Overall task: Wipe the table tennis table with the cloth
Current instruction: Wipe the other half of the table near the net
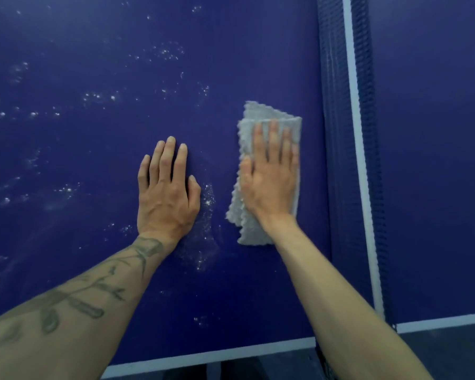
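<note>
Your left hand (166, 193) braces flat on the blue table tennis table (93, 149); right hand (269, 182) flattens folded grey cloth (251, 231).

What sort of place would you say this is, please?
Probably a games or sports room: a dark blue table tennis table with white edge lines and a blue mesh net across it.
</note>
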The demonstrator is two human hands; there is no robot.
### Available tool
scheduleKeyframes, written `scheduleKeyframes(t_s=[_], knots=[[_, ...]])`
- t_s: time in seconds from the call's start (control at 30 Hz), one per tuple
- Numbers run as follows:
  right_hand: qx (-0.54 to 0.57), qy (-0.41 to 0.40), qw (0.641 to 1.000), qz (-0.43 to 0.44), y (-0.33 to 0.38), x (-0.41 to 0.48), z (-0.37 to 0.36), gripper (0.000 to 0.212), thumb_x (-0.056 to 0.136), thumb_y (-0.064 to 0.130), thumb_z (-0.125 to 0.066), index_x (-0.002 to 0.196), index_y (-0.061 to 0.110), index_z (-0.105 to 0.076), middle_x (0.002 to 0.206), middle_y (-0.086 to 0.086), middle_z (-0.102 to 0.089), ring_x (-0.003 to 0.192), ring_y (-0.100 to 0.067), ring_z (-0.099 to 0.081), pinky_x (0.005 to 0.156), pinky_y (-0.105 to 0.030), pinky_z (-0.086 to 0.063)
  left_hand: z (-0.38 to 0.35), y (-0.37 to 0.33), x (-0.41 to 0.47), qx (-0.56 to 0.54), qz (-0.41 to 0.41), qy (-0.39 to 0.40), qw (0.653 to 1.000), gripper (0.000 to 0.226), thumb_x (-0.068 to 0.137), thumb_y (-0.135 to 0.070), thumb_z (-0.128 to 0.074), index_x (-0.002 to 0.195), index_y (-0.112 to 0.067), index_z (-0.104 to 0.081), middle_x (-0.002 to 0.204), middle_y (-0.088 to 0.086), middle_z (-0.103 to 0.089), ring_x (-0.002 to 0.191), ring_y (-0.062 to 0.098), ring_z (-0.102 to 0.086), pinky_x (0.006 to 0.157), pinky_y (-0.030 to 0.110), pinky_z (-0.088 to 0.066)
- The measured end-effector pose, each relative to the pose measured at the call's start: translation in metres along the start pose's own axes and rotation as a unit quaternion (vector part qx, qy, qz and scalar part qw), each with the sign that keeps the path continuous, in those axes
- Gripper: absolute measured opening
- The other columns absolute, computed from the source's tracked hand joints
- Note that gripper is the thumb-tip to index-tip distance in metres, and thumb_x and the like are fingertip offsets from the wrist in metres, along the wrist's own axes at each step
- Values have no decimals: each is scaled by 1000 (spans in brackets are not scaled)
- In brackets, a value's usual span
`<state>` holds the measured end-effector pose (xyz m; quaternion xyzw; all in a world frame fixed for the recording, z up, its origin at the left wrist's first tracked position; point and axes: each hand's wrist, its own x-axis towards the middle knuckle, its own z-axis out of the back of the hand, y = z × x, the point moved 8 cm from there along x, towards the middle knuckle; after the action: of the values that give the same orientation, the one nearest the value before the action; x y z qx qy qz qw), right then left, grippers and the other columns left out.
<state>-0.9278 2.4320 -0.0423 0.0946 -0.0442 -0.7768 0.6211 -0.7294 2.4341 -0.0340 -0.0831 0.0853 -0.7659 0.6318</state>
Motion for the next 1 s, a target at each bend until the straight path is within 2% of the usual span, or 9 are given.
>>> scheduleKeyframes(t_s=[0.1, 0.17, 0.3, 0.43, 0.57, 0.67, 0.83, 0.93, 1.0], knots=[[2, 27, 992, 124, 35, -48, -13, 68, 110, 39, -32, 171, 20, -9, 179, -8, 0, 165, -28, 2, 134, -50, -9, 2, -1, 0, 4, -2, -3, 1000, 59, 106, -27, -39, 161, -7, -32, 171, 13, -25, 160, 29, -20, 131, 50, -13], [-10, 41, 986, 163, 15, -72, -12, 69, 110, 40, -34, 172, 22, -7, 179, -5, 4, 166, -26, 3, 134, -51, -11, 3, -2, 1, -1, 0, -2, 1000, 59, 106, -27, -40, 161, -8, -33, 171, 13, -25, 160, 29, -20, 131, 50, -13], [-21, 38, 998, 39, -59, -55, 4, 68, 110, 39, -28, 171, 21, -6, 179, -5, 4, 165, -24, 5, 134, -51, -8, 2, -1, 0, 1, 3, -3, 1000, 58, 106, -28, -39, 161, -8, -33, 171, 13, -26, 160, 29, -19, 131, 50, -12], [-9, 8, 1000, -17, -42, -21, 6, 68, 109, 40, -23, 171, 19, -5, 179, -10, 3, 165, -29, 4, 133, -52, -6, 2, -2, -1, 1, -1, -3, 1000, 58, 106, -26, -43, 161, -8, -33, 170, 13, -26, 160, 28, -19, 131, 50, -12], [10, 21, 997, 78, 24, -52, -12, 69, 109, 41, -28, 171, 20, -6, 179, -8, 3, 165, -29, 4, 133, -52, -9, 4, -2, 0, -4, -1, -5, 1000, 58, 106, -25, -42, 160, -7, -33, 170, 13, -27, 159, 29, -21, 131, 49, -12], [-11, 34, 986, 163, 10, -91, -15, 69, 110, 42, -33, 172, 22, -8, 179, -5, 2, 166, -26, 3, 134, -50, -10, 4, -3, -1, -6, -3, -6, 1000, 57, 106, -26, -40, 160, -7, -33, 170, 14, -27, 159, 29, -20, 131, 49, -12], [-19, 39, 999, 14, -77, -74, 4, 67, 110, 40, -26, 171, 24, -3, 179, -4, 5, 165, -22, 7, 134, -50, -6, 4, -2, -1, -7, -2, -5, 1000, 57, 107, -26, -40, 160, -8, -33, 170, 13, -26, 160, 29, -20, 131, 48, -11], [-9, -5, 999, -52, -60, -54, 9, 67, 110, 39, -24, 171, 18, -6, 179, -9, 0, 165, -28, 3, 134, -51, -6, 4, -2, -2, -6, -6, -2, 1000, 58, 107, -28, -38, 161, -9, -31, 170, 12, -26, 160, 29, -19, 132, 48, -10], [3, -11, 1000, -22, -27, -55, 0, 67, 111, 39, -26, 171, 17, -8, 179, -11, -1, 165, -30, 1, 134, -52, -6, 3, -3, -2, -4, -5, -3, 1000, 58, 107, -28, -37, 161, -9, -31, 170, 12, -26, 160, 29, -19, 132, 48, -10]])
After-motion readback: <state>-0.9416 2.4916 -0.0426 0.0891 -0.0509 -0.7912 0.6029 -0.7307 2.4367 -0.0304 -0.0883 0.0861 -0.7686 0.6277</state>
